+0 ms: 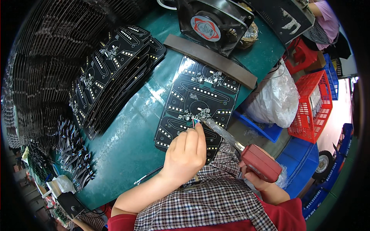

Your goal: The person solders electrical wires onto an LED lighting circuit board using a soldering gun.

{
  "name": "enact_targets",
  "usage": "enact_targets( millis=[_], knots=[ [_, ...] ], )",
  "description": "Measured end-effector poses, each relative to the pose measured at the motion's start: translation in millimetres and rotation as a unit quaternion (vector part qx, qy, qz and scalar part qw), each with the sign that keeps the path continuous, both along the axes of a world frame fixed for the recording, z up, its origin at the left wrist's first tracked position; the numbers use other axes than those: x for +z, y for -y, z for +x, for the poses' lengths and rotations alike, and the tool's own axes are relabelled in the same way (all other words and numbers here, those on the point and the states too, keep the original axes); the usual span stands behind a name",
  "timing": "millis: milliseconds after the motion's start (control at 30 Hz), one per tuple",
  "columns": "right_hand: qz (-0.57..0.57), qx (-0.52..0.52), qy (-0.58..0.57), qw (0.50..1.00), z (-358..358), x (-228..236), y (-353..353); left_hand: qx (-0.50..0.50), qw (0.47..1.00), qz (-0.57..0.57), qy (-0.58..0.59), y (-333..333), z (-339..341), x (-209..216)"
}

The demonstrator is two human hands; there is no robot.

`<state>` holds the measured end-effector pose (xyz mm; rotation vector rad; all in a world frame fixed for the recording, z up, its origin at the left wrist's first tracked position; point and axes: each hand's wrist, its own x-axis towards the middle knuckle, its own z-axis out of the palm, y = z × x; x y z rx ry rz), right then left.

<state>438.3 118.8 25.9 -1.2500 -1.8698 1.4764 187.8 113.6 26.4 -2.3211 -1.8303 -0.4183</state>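
A black circuit board (198, 96) dotted with rows of small pale LEDs lies on the green bench in front of me. My left hand (185, 152) pinches several thin coloured wires (195, 121) against the components near the board's middle. In my right hand (257, 181), at the board's right edge, is a soldering gun (262, 163) with a dark red body. Its long metal barrel points up and left, and the tip reaches the components beside the wire ends. Whether the tip touches a pad is too small to tell.
Stacked black boards (111, 69) and bundled dark wires (75, 154) occupy the bench's left. A brown bar (210, 59) crosses the board's far end, with a black fan (214, 25) behind it. Rightward are a white plastic bag (275, 96), a red crate (313, 107) and another person's sleeve (327, 19).
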Motion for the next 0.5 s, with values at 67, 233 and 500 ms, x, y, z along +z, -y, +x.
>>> enact_targets(
  millis=[67, 233, 500],
  knots=[
    [-0.003, -0.013, 0.0, 1.0, -0.8, -1.3, -0.3, 0.001, 1.0, 0.0, -0.004, -0.7, 1.6, -0.6],
    [0.081, 0.05, 0.02, 0.995, 0.8, -3.2, -8.6, 0.004, 1.0, 0.008, -0.028, -1.3, 3.4, -2.1],
    [0.2, 0.107, 0.016, 0.974, -0.8, -3.0, -13.5, 0.015, 1.0, 0.007, -0.001, -1.2, 4.9, -3.9]
  ],
)
